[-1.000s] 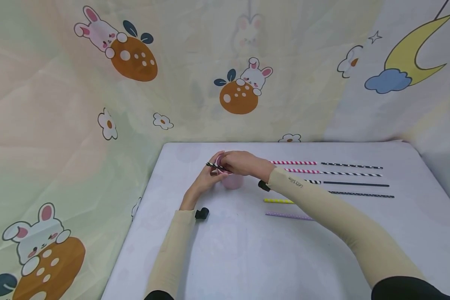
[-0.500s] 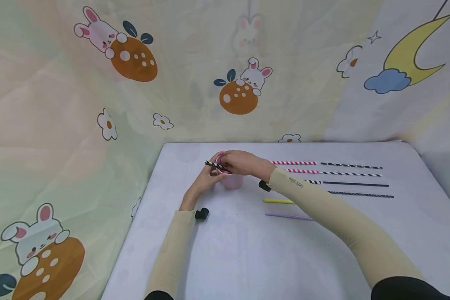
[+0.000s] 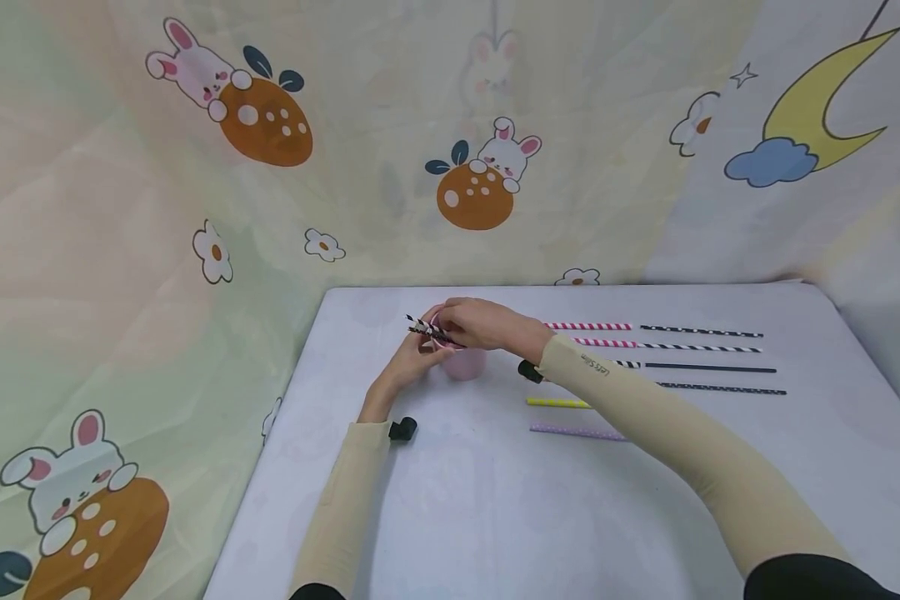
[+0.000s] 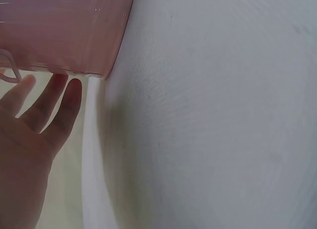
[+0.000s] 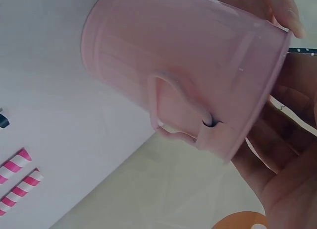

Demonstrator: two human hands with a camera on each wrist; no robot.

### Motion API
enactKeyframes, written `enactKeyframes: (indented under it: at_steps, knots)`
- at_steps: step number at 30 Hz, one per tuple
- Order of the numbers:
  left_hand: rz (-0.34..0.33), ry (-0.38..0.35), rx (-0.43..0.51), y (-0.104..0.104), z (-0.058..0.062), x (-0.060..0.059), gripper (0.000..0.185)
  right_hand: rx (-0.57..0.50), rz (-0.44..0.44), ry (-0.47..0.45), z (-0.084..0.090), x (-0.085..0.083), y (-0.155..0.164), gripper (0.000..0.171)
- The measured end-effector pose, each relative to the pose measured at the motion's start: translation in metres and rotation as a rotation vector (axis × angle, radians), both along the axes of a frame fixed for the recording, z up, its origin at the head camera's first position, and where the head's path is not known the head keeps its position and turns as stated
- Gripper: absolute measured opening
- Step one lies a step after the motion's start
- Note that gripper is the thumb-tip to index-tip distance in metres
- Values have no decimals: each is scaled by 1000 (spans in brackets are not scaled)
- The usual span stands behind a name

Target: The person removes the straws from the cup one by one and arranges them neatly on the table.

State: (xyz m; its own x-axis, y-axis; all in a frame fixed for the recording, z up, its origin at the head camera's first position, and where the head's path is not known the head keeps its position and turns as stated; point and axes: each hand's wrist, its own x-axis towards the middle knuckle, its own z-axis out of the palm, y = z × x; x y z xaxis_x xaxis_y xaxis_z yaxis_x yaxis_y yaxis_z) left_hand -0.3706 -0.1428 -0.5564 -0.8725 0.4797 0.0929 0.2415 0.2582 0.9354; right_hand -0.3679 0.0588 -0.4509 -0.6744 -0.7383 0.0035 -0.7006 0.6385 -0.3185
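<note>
A pink bucket (image 3: 465, 364) with small side handles is at the table's far left part, tilted in the right wrist view. My left hand (image 3: 412, 360) holds it from the left, thumb near the rim in front and fingers on its side. In the left wrist view the fingers (image 4: 72, 97) touch the pink wall. My right hand (image 3: 483, 325) reaches over the rim, its curled fingers at the bucket's mouth; their tips are hidden. Several black-and-white patterned straws (image 3: 426, 329) stick out of the mouth to the left, passing by the right fingers.
To the right lie red-and-white striped straws (image 3: 588, 327), black-and-white straws (image 3: 701, 332), a plain black straw (image 3: 708, 367), a yellow straw (image 3: 558, 402) and a purple straw (image 3: 577, 432). My right sleeve (image 3: 667, 433) covers parts of several. A printed cloth (image 3: 375, 167) hangs behind the table.
The ends of the black-and-white straws in the bucket have spread apart and tipped slightly upward. The right hand has shifted slightly; the left hand and bucket stay nearly in place.
</note>
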Motion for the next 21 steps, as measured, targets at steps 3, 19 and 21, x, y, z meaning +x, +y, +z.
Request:
enactKeyframes:
  at_steps: [3, 19, 21]
  knots:
    - [16, -4, 3, 0, -1, 2, 81, -12, 6, 31, 5, 2, 1, 19]
    - [58, -28, -37, -1, -4, 3, 77, -131, 88, 180, 50, 23, 9, 11]
    - [61, -29, -50, -1, -4, 3, 79, -130, 84, 197, 56, 27, 12, 12]
